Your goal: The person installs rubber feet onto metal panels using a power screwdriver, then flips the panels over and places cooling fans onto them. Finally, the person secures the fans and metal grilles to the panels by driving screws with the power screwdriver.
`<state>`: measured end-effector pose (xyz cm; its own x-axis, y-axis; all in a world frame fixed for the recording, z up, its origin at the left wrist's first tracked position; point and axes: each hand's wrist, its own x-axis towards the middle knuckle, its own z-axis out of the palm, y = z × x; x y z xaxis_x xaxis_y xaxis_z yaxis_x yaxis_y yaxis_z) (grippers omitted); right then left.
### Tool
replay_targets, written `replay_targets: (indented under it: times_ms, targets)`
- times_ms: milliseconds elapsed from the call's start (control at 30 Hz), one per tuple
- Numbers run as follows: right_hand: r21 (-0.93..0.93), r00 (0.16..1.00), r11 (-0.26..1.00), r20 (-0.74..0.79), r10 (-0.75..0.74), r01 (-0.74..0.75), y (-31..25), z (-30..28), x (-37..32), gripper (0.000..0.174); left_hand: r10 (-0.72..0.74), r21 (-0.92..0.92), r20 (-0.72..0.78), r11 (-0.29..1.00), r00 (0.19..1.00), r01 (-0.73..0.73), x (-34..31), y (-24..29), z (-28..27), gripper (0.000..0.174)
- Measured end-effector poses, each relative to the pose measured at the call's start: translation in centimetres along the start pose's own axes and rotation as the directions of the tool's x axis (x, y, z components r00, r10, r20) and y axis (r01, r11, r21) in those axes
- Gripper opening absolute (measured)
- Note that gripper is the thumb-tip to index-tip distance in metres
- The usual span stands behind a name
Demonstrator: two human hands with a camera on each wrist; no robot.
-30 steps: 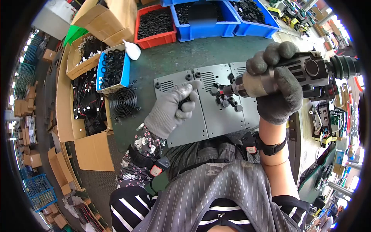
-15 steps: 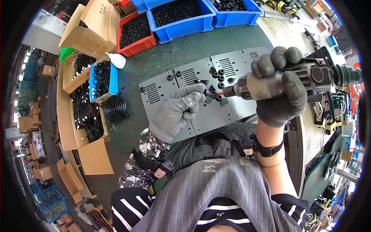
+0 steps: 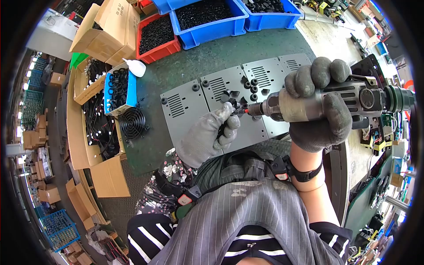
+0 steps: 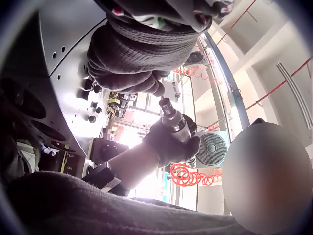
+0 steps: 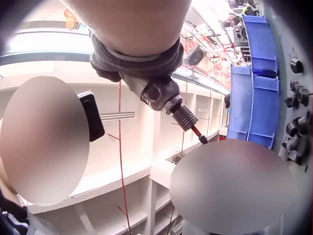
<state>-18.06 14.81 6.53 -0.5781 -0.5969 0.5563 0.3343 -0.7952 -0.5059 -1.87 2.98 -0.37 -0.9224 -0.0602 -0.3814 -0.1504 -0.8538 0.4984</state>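
My left hand (image 3: 205, 137), in a grey glove, has its fingers curled round small black pieces, with thumb and forefinger together at the driver's tip. What it pinches is mostly hidden by the fingers. In a dark glove, my right hand (image 3: 320, 106) grips a power screwdriver (image 3: 298, 107) around its body, holding it level over the panels. Its red-banded bit (image 5: 196, 131) points at the left fingertips. Under both hands lie grey slotted metal panels (image 3: 236, 139) side by side. Several round black feet (image 3: 253, 89) are scattered on them near the bit.
Behind the panels stand a red bin (image 3: 159, 53) and blue bins (image 3: 215, 32) of small black parts. To the left are a blue box of black rings (image 3: 107, 95), a white squeeze bottle (image 3: 137, 68), a black fan guard (image 3: 132, 123) and a carton of wires (image 3: 73, 132).
The head view has turned, shifting the table. My left hand has moved right, closing up to the bit, while the screwdriver has come slightly left towards the fingertips.
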Motion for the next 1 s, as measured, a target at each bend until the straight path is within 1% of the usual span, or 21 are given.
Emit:
replay_targets:
  times_ms: [67, 133, 200, 233, 300, 333, 367, 400, 433, 467, 500, 533, 600, 667, 733, 767, 800, 867, 900, 933, 1000]
  targets:
    - [-0.137, 0.993, 0.990, -0.111, -0.036, 0.021, 0.2, 0.9, -0.1, 0.043, 0.009, -0.013, 0.029, 1.000, 1.000, -0.009, 0.1, -0.1, 0.4, 0.036]
    - [-0.120, 0.994, 0.993, -0.105, -0.035, 0.022, 0.2, 1.0, -0.3, 0.043, 0.014, -0.028, 0.055, 1.000, 0.998, -0.012, 0.2, -0.2, 0.4, 0.037]
    - [-0.105, 0.994, 0.994, -0.102, -0.036, 0.025, 0.1, 0.7, -0.4, 0.043, -0.036, -0.076, 0.128, 0.996, 0.991, 0.046, 0.4, -0.4, 0.2, 0.040]
    - [-0.073, 0.996, 0.997, -0.083, -0.016, 0.010, -0.1, 0.4, -0.4, 0.043, -0.040, -0.077, 0.128, 0.996, 0.991, 0.050, 0.5, -0.6, -0.2, 0.040]
    - [-0.042, 0.998, 0.999, -0.064, -0.001, -0.002, -0.3, -0.2, -0.3, 0.043, -0.081, 0.178, 0.111, 0.982, 0.991, 0.061, 0.8, -0.5, -0.6, 0.043]
    - [-0.029, 0.992, 1.000, -0.125, 0.001, -0.005, -0.3, -0.5, -0.2, 0.042, -0.085, 0.180, 0.113, 0.982, 0.990, 0.064, 0.9, -0.3, -0.1, 0.043]
    - [-0.016, 0.983, 1.000, -0.184, 0.005, -0.008, -0.5, -0.8, -0.1, 0.042, 0.193, 0.457, 0.001, 0.873, 0.981, -0.173, 1.0, -0.2, 0.8, 0.041]
    - [-0.016, 0.983, 1.000, -0.184, 0.006, -0.009, -0.6, -1.6, 0.0, 0.042, 0.478, 0.706, -0.023, 0.630, 0.878, -0.324, 1.0, -0.1, 1.5, 0.039]
    - [0.017, 0.980, 1.000, -0.197, 0.006, -0.003, -0.9, -2.7, 0.0, 0.038, 0.481, 0.705, -0.024, 0.629, 0.876, -0.327, 1.3, 0.6, 0.9, 0.039]
    - [0.049, 0.977, 0.999, -0.211, 0.007, 0.004, -1.0, -3.6, 0.1, 0.035, 0.563, 0.892, -0.029, 0.387, 0.826, -0.233, 1.9, 1.9, -0.1, 0.035]
    - [0.021, 0.975, 1.000, -0.222, -0.016, 0.022, -1.1, -3.9, 0.3, 0.035, 0.636, 0.989, -0.004, 0.116, 0.772, -0.090, 2.3, 3.1, -0.9, 0.035]
    - [0.022, 0.975, 0.999, -0.223, -0.017, 0.023, -1.2, -4.3, 0.4, 0.035, 0.635, 0.989, -0.004, 0.115, 0.772, -0.089, 2.6, 3.9, -1.3, 0.035]
    - [-0.037, 0.967, 0.999, -0.253, -0.018, 0.009, -1.3, -4.9, 0.5, 0.036, 0.611, 0.988, -0.024, -0.104, 0.792, 0.110, 3.3, 5.4, -1.5, 0.030]
    - [-0.022, 0.967, 1.000, -0.255, -0.009, 0.003, -1.3, -5.0, 0.7, 0.035, 0.601, 0.981, -0.047, -0.120, 0.798, 0.149, 4.2, 6.5, -0.7, 0.026]
    - [-0.039, 0.972, 0.999, -0.234, 0.007, -0.017, -1.1, -4.8, 1.0, 0.034, 0.557, 0.963, -0.063, -0.184, 0.828, 0.197, 5.2, 7.4, -0.2, 0.027]
    - [-0.071, 0.971, 0.997, -0.240, 0.011, -0.029, -1.1, -4.8, 1.1, 0.033, 0.571, 0.962, -0.087, -0.165, 0.817, 0.217, 5.7, 7.7, 0.4, 0.026]
    - [-0.073, 0.971, 0.997, -0.241, 0.011, -0.030, -1.1, -4.8, 1.2, 0.033, 0.569, 0.962, -0.086, -0.164, 0.818, 0.216, 6.4, 8.0, 0.5, 0.026]
    - [-0.102, 0.968, 0.994, -0.249, 0.022, -0.049, -0.9, -4.8, 1.4, 0.034, 0.487, 0.951, 0.140, -0.310, 0.862, 0.020, 7.6, 8.5, 0.4, 0.027]
    - [-0.101, 0.969, 0.994, -0.248, 0.025, -0.052, -0.9, -4.8, 1.5, 0.034, 0.446, 0.914, 0.189, -0.405, 0.875, 0.009, 8.0, 8.4, 1.0, 0.025]
    - [-0.106, 0.972, 0.993, -0.234, 0.032, -0.058, -0.9, -4.9, 1.6, 0.035, 0.448, 0.915, 0.188, -0.404, 0.874, 0.010, 8.4, 8.4, 1.0, 0.025]
    - [-0.113, 0.974, 0.992, -0.223, 0.037, -0.064, -0.8, -5.1, 1.8, 0.036, 0.243, 0.849, 0.235, -0.523, 0.941, -0.077, 9.1, 8.4, 0.9, 0.024]
